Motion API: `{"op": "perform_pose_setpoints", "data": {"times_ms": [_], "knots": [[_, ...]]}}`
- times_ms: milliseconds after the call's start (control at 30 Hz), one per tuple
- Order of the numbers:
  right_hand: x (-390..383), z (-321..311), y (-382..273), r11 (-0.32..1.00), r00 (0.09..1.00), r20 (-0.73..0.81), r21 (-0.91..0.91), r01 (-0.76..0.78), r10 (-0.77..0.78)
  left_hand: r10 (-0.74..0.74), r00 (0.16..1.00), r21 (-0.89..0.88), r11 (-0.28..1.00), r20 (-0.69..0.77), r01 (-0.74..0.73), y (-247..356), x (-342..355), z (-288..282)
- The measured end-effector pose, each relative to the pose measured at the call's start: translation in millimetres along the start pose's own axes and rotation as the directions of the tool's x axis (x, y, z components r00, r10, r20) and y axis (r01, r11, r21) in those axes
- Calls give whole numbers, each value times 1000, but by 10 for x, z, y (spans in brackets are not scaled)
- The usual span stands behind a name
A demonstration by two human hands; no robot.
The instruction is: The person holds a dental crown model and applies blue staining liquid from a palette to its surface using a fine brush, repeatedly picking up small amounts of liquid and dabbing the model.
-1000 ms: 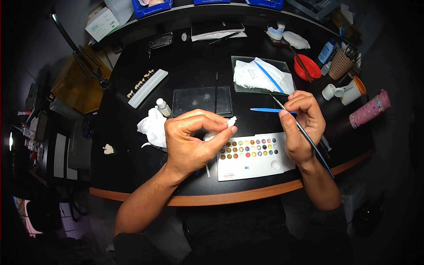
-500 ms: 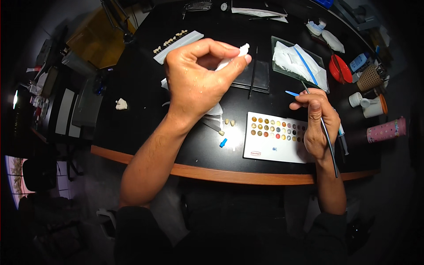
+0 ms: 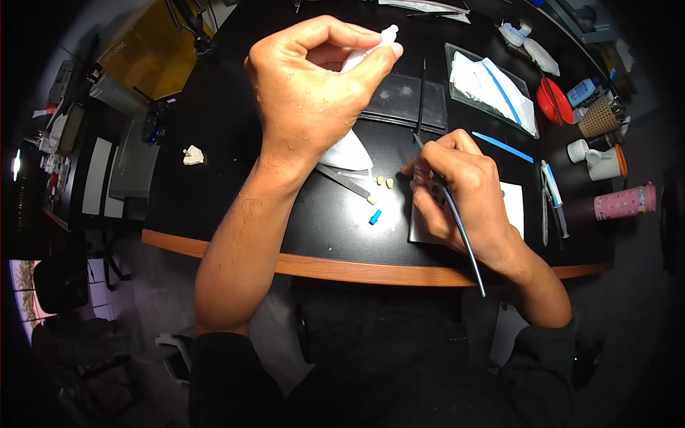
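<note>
My left hand (image 3: pixel 314 89) is raised over the far middle of the black desk. Its thumb and fingers pinch a small white piece (image 3: pixel 389 33) with a knobbly, tooth-like tip; the rest lies inside the hand. My right hand (image 3: pixel 464 189) is closed round a slim dark-handled brush (image 3: pixel 462 232), its thin tip pointing away from me. Under that hand is a white palette (image 3: pixel 515 210), its colour wells mostly hidden. Between the hands lie small tooth-shaped crowns (image 3: pixel 380 180), a grey flat tool (image 3: pixel 346 183) and a small blue piece (image 3: pixel 375 217).
Beyond the right hand are a blue strip (image 3: pixel 503 146) and a glass plate (image 3: pixel 530 123) with white paper. A red bowl (image 3: pixel 560 100), syringe (image 3: pixel 554 189) and pink cylinder (image 3: pixel 625 202) stand or lie at right. A dark slab (image 3: pixel 399 100) lies mid-desk; a white lump (image 3: pixel 193 155) sits left.
My right hand has moved left over the palette with the brush, covering the wells. My left hand has shifted slightly farther away and left with the white piece. More of the blue strip shows.
</note>
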State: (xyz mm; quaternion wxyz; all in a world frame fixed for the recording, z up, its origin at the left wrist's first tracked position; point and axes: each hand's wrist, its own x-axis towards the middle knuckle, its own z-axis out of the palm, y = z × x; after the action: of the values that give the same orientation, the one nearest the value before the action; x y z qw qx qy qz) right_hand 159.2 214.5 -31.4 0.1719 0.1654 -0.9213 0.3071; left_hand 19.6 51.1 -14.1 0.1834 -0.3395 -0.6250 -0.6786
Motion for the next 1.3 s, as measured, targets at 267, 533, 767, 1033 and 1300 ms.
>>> {"op": "perform_pose_setpoints", "data": {"times_ms": [267,533,767,1033,1300], "knots": [[6,117,-79,997,998,48,-70,-45,49,40,999,10,999,34,-40,38,-24,-22],[51,150,-63,996,998,47,-83,-36,40,106,992,34,994,71,-109,0,-30,-30],[71,138,-69,992,987,105,-43,-118,122,215,972,79,972,94,-223,-19,-2,-50],[95,199,-73,999,996,88,-41,-14,18,33,999,-190,981,17,-30,39,-33,-8],[94,219,-60,990,987,110,-65,126,-118,201,978,34,979,56,-203,14,5,-26]]}}
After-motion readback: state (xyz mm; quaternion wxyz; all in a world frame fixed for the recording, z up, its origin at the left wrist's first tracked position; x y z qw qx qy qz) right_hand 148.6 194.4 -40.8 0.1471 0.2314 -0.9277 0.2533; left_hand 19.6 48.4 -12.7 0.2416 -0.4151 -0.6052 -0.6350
